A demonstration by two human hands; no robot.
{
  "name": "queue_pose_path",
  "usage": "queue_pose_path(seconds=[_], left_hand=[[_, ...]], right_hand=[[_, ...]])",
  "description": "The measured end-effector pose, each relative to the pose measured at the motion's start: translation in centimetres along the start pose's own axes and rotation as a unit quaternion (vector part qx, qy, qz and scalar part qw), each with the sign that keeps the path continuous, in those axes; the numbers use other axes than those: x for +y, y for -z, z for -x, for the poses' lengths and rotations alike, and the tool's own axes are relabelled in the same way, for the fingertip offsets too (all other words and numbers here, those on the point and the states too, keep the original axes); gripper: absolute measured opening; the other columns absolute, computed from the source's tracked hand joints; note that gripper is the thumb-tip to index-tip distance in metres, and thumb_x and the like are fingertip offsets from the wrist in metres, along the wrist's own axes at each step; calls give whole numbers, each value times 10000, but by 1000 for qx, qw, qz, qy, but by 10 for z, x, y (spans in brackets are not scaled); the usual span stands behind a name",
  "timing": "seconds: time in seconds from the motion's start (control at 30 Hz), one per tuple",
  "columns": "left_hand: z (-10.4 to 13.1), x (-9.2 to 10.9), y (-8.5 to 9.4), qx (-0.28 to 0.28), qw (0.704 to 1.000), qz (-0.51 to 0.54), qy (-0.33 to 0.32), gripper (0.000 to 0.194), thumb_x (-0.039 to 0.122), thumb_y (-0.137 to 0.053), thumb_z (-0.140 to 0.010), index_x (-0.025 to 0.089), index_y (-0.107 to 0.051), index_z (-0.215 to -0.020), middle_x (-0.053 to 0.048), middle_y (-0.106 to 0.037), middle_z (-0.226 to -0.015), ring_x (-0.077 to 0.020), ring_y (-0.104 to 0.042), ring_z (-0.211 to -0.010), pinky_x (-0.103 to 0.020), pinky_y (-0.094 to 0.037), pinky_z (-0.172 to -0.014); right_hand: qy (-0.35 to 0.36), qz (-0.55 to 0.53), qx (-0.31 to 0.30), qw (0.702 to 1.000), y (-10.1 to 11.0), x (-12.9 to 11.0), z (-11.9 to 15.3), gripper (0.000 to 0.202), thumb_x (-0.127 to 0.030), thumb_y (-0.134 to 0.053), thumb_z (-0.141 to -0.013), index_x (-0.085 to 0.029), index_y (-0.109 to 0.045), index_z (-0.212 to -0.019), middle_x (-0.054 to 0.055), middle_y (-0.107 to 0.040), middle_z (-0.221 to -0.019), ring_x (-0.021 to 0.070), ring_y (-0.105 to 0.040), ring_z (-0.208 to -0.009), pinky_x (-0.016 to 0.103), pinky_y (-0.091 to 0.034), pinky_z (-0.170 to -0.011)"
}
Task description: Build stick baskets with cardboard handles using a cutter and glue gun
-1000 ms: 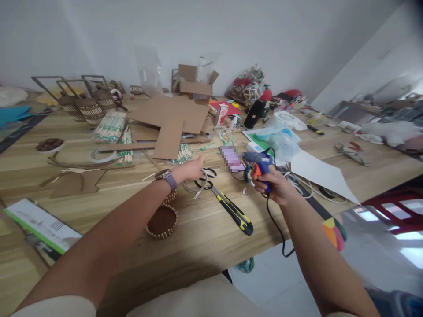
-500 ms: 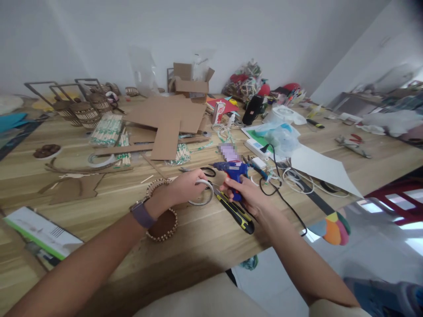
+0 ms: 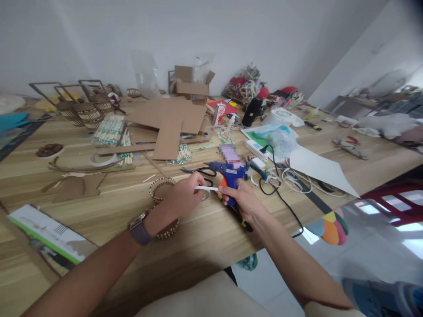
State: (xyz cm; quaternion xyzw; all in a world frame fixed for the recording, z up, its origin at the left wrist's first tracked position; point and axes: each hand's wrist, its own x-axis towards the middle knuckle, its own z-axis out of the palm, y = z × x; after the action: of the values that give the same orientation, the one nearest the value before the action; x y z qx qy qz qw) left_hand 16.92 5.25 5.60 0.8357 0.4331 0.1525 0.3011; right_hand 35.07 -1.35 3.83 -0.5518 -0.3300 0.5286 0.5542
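Note:
My right hand [image 3: 244,198] is wrapped around the handle of a blue glue gun [image 3: 233,171], whose nozzle points left. Pinched in my left hand [image 3: 185,193] is a white strip [image 3: 209,188], partly curled; its far end meets the fingertips of my right hand. Beneath my left wrist lie two round brown pieces with beaded rims, the rear one [image 3: 152,188] and the front one [image 3: 175,228], partly covered by the hand and watch. A black and yellow utility knife [image 3: 246,223] rests on the table under the glue gun, mostly hidden. Pliers [image 3: 187,170] lie behind my left hand.
Cardboard sheets [image 3: 168,132] and bundled sticks [image 3: 108,130] lie farther back. Right of the glue gun are a power strip [image 3: 256,149], a black cable [image 3: 284,200] and a white sheet [image 3: 322,174]. Small barrel-shaped baskets [image 3: 89,115] stand back left, near a bowl of brown nuts [image 3: 49,150].
The white loop in my left hand has turned, and its strip now stretches across to my right fingertips. My hands are closer together; the glue gun has shifted slightly left.

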Motion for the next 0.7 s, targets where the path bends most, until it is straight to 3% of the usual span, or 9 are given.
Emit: queue_pose_path(seconds=[0.17, 0.37, 0.53, 0.7], left_hand=[[5, -3, 2, 10, 998, 62, -4, 105, 185, -579, -831, 231, -540, -917, 71, -596, -675, -149, -547, -591, -258, -367, -585], [15, -4, 6, 29, 988, 149, -36, 91, 213, -573, -809, 228, -515, -877, 68, -589, -678, -139, -529, -597, -254, -377, -596], [23, -5, 6, 10, 972, 227, -66, 122, 235, -543, -803, 234, -471, -902, 54, -648, -710, -139, -534, -615, -259, -390, -613], [33, -8, 5, 12, 941, 331, -62, 137, 276, -581, -797, 229, -476, -871, 73, -559, -654, -110, -457, -557, -226, -328, -530]], right_hand=[[-22, -3, 5, 1000, -8, 10, 4, 372, -368, -901, -537, -172, -615, -672, -17, -647, -596, 77, -483, -463, 211, -420, -431], [-25, -24, -8, 999, -18, 14, 8, 364, -365, -892, -550, -170, -612, -677, -9, -656, -607, 83, -506, -468, 216, -428, -449], [-33, -17, -33, 999, -21, 16, 9, 419, -420, -912, -542, -180, -607, -699, -25, -634, -588, 77, -471, -446, 225, -429, -443], [-3, 47, -55, 997, -22, 13, 12, 459, -535, -881, -588, -187, -590, -662, -37, -589, -565, 78, -462, -449, 235, -418, -459]])
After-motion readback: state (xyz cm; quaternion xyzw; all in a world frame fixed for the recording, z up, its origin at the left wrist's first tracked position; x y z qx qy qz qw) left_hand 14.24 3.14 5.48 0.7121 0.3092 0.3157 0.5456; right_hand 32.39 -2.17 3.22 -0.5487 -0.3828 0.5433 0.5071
